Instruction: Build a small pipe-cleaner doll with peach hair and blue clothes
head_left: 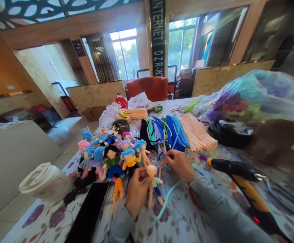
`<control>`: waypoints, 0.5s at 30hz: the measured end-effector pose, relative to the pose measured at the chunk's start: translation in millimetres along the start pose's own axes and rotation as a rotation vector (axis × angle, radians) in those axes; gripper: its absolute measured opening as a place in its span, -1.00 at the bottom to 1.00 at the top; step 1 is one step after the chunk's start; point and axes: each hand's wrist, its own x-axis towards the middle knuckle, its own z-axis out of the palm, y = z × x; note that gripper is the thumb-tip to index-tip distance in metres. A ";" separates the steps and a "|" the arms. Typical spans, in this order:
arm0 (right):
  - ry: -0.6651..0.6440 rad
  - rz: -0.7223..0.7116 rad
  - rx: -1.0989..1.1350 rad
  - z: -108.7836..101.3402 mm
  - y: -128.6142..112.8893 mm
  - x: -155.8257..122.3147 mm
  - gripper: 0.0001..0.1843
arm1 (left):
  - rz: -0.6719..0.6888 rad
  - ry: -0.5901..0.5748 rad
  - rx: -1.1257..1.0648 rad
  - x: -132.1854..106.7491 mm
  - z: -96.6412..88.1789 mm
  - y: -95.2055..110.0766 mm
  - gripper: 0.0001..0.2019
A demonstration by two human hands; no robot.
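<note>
Presently, in the head view, the left hand [136,190] pinches a bald pipe-cleaner doll [152,182] upright over the floral tablecloth [177,227]. The right hand [181,165] has its fingertips drawn together near the blue pipe cleaners [174,132]; whether they grip anything, I cannot tell. Blue-haired dolls [128,158] crowd beyond the left hand.

You're wearing grey sleeves [220,202]; doll [152,183] showing peach, mint, blue; gun [247,191], black and yellow; cloth [185,219], purple flowers on white.

Left grip [137,189] low, right grip [180,164] higher, both curled.
</note>
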 end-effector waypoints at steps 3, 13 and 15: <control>-0.066 0.074 0.237 -3.3 8.5 1.7 -0.77 | -0.013 0.009 -0.035 -1.0 -0.8 4.0 -0.72; -0.214 0.096 0.508 -12.3 14.8 -4.8 -0.78 | -0.021 0.039 -0.098 1.2 -3.5 -0.7 -0.67; -0.220 0.091 0.418 -14.7 13.9 -8.1 -0.80 | -0.020 0.040 -0.097 1.3 -3.7 -1.4 -0.67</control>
